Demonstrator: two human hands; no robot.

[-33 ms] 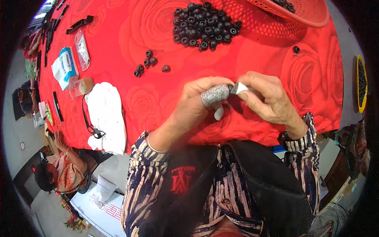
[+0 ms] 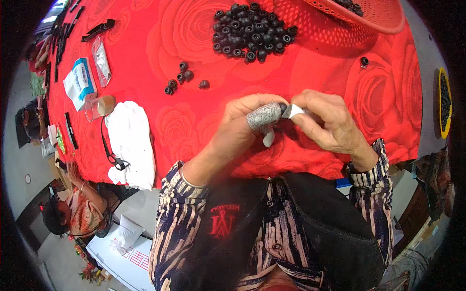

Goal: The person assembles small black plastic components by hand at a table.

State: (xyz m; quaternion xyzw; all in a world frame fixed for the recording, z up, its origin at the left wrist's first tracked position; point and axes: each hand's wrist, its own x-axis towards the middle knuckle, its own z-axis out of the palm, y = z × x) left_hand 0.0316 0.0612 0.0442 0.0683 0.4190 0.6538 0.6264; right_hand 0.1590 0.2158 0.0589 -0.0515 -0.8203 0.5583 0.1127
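My left hand [image 2: 235, 121] is closed around a small black rounded part [image 2: 283, 107], with only a bit of it showing. A grey speckled cover [image 2: 263, 116] wraps the left thumb, and a pale scrap hangs under it. Pinched in the fingers of my right hand [image 2: 330, 121] is a small blade [image 2: 288, 112] with a white wrapped end [image 2: 295, 111]. The blade's edge meets or nearly meets the black part. Beyond my hands lie several loose black round parts [image 2: 188, 75] and a big pile of similar hollow ones [image 2: 250, 31].
A red mesh basket [image 2: 388, 22] stands at the far right of the red tablecloth [image 2: 194, 121]. At left are a white cloth [image 2: 130, 145], a cup of brown liquid [image 2: 101, 107] and a blue-white packet [image 2: 80, 82]. A yellow tray [image 2: 442, 104] of black parts sits right. Another person [image 2: 87, 203] is at left.
The blade in my right hand has turned slightly, and a little more of the black part shows beside it. My left hand has barely moved.
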